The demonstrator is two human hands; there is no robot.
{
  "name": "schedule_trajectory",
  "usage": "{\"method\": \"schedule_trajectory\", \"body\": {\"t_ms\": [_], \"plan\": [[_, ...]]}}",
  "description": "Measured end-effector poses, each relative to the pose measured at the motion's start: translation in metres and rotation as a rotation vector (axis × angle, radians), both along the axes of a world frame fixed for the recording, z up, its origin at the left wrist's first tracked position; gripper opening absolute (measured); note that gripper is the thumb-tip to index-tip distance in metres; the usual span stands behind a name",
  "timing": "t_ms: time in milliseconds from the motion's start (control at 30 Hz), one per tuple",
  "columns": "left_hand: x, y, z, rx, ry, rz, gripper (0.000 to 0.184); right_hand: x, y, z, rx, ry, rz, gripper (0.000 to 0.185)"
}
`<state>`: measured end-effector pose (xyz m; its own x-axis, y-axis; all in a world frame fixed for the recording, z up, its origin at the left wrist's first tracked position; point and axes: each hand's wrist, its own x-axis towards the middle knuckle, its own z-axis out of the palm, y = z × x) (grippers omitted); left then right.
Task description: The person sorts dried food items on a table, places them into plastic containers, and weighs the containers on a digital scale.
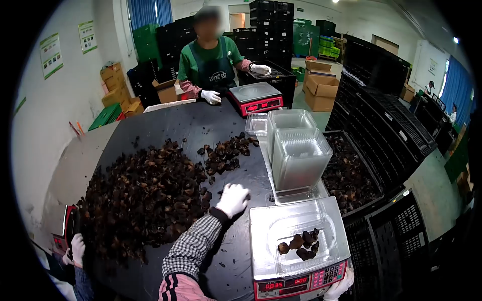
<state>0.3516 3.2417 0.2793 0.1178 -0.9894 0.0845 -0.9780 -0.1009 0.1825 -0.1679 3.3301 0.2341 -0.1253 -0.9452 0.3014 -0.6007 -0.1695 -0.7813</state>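
Observation:
My left hand (233,200), in a white glove, is over the dark table between the mushroom pile and the scale. Its fingers are curled, with a small dark bit showing at their edge. My right hand (341,287), also gloved, is against the lower right corner of a digital scale (258,251); its fingers are partly hidden. On that scale lies a clear plastic tray (281,226) holding several dark wood ear mushrooms (308,238). A large heap of the same mushrooms (145,200) covers the left of the table, with a smaller group (226,155) beyond my left hand.
Stacked clear containers (301,155) stand behind my scale. Right of them is a black crate (351,175) of mushrooms. Across the table, a person (213,65) in an apron stands by a second scale (256,95). Another person's gloved hand (78,248) is at lower left, beside a scale (63,228).

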Motion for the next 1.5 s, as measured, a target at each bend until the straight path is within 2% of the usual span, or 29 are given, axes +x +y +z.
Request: {"method": "schedule_trajectory", "body": {"t_ms": [67,133,167,200,267,300,400,500,533,633,700,933,1167,1367,1467,1500], "plan": [[0.004,0.038,0.006,-0.074,-0.143,0.116,0.020,0.003,0.001,0.012,-0.013,0.057,0.018,0.043],[0.009,0.080,0.012,-0.116,-0.302,0.245,0.024,0.008,-0.003,0.017,-0.032,0.137,0.026,0.042],[0.015,0.101,0.015,-0.145,-0.358,0.296,0.026,0.009,-0.008,0.005,-0.014,-0.151,0.017,0.041],[0.021,0.121,0.018,-0.175,-0.414,0.346,0.027,0.010,-0.010,0.007,-0.018,-0.177,0.034,0.040],[0.026,0.157,0.032,-0.113,-0.355,0.516,0.033,0.010,-0.007,0.013,-0.025,-0.225,0.068,0.040],[0.035,0.173,0.024,-0.112,-0.371,0.600,0.037,0.009,-0.006,0.014,-0.037,-0.204,0.058,0.038],[0.046,0.215,0.019,-0.123,-0.323,0.834,0.051,0.013,0.002,0.037,-0.097,-0.027,0.048,0.037],[0.056,0.234,0.013,-0.312,-0.106,1.030,0.060,0.012,0.002,0.032,-0.046,-0.065,0.024,0.037],[0.061,0.237,0.009,-0.302,-0.040,1.068,0.062,0.013,0.003,0.034,-0.078,-0.033,0.022,0.037],[0.059,0.238,0.009,-0.265,0.039,1.031,0.066,0.015,0.005,0.047,-0.157,0.080,0.027,0.038],[0.055,0.236,0.007,-0.252,-0.025,0.992,0.070,0.017,0.009,0.057,-0.190,0.175,0.031,0.038],[0.056,0.239,0.005,-0.261,-0.033,0.948,0.069,0.017,0.007,0.049,-0.125,0.015,0.038,0.040],[0.051,0.238,0.016,-0.248,-0.046,0.952,0.066,0.017,0.010,0.059,-0.235,0.135,0.077,0.044],[0.047,0.238,0.021,-0.243,-0.061,0.948,0.066,0.011,0.005,0.040,-0.172,0.025,0.104,0.046],[0.046,0.238,0.020,-0.228,-0.090,0.951,0.067,0.012,0.008,0.046,-0.195,0.185,0.090,0.046],[0.047,0.237,0.019,-0.212,-0.099,0.954,0.067,0.012,0.007,0.040,-0.162,0.068,0.099,0.046]]}}
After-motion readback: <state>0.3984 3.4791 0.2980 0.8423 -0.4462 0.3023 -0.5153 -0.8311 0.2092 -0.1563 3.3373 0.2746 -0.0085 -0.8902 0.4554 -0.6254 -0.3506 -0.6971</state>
